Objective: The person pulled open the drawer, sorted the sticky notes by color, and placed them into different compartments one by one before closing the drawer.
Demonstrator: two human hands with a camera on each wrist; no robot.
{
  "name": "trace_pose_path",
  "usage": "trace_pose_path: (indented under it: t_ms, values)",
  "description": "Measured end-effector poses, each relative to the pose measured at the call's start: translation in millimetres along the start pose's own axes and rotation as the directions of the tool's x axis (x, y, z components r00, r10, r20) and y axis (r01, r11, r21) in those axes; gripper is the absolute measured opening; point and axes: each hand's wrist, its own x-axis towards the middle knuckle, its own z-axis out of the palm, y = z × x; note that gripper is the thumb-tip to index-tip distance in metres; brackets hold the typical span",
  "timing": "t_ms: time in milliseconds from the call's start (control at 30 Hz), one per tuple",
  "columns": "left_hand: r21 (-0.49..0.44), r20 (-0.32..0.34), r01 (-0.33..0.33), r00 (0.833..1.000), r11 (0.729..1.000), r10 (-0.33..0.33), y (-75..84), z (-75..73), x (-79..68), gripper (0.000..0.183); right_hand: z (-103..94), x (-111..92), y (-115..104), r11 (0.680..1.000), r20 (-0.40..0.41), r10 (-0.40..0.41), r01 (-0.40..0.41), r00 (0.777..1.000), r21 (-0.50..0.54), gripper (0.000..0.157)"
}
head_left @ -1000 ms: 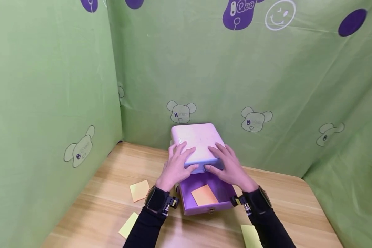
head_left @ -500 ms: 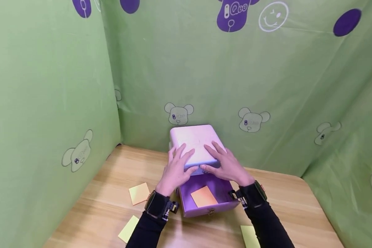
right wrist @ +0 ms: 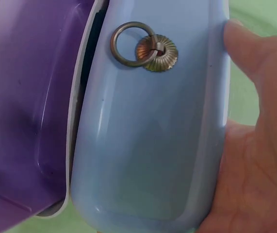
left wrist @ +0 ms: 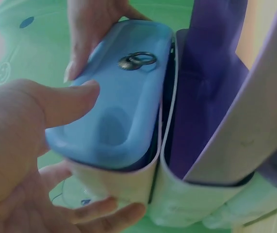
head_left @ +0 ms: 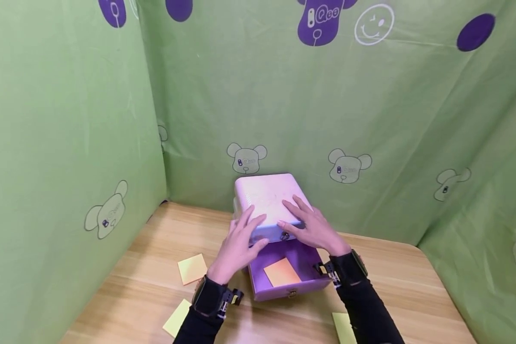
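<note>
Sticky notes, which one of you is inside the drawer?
The orange note, lying in the pulled-out purple drawer; the other three notes in view lie on the wooden table.

Right hand (right wrist: 259,155) at the edge of a blue drawer front (right wrist: 145,141)
Thumb tip (right wrist: 235,36) touches its side, a metal ring pull (right wrist: 113,47) sits on a fluted round plate (right wrist: 166,59), and a purple drawer (right wrist: 17,111) lies just beside

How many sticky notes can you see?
4: an orange note in the purple drawer, a peach note and a yellow note on the table to its left, another yellow note by the right sleeve. Others may be hidden.
</note>
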Motion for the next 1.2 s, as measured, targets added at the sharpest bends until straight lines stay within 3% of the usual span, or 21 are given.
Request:
trace_pose_path:
  t_ms: [200, 433, 600, 867, 1000, 1200]
  values:
    - [0.009, -0.043, 0.001, 0.999, 1.0, -0.001, -1.8, -11.8, -11.5, 0.051, -1.1, -0.9, -0.4, 1.0, 0.008, 0.011, -0.011, 1.0, 0.021, 0.077]
    - [-0.007, -0.175, 0.001, 0.985, 1.0, -0.002, -9.9, -18.2, -20.6, 0.041, -2.9, 1.3, 2.0, 1.0, 0.0, 0.008, -0.008, 1.0, 0.028, 0.077]
    - [0.008, -0.208, 0.06, 0.977, 0.998, -0.057, -17.1, -22.7, -27.6, 0.009, -3.6, 2.1, 1.2, 1.0, -0.004, -0.006, 0.007, 1.0, 0.029, 0.076]
    - [0.102, -0.103, 0.154, 0.984, 0.983, -0.144, -44.0, -27.3, -42.4, 0.007, -2.4, 1.1, -0.9, 1.0, -0.008, -0.007, 0.007, 1.0, 0.025, 0.076]
    - [0.132, -0.017, 0.21, 0.978, 0.969, -0.209, -60.5, -25.9, -51.8, 0.025, -2.7, 1.5, -0.8, 1.0, -0.01, -0.007, 0.007, 1.0, 0.022, 0.076]
    - [0.209, 0.054, 0.252, 0.962, 0.945, -0.269, -80.0, -24.6, -65.1, 0.046, -0.2, -0.7, 1.4, 1.0, -0.01, -0.009, 0.009, 1.0, 0.016, 0.076]
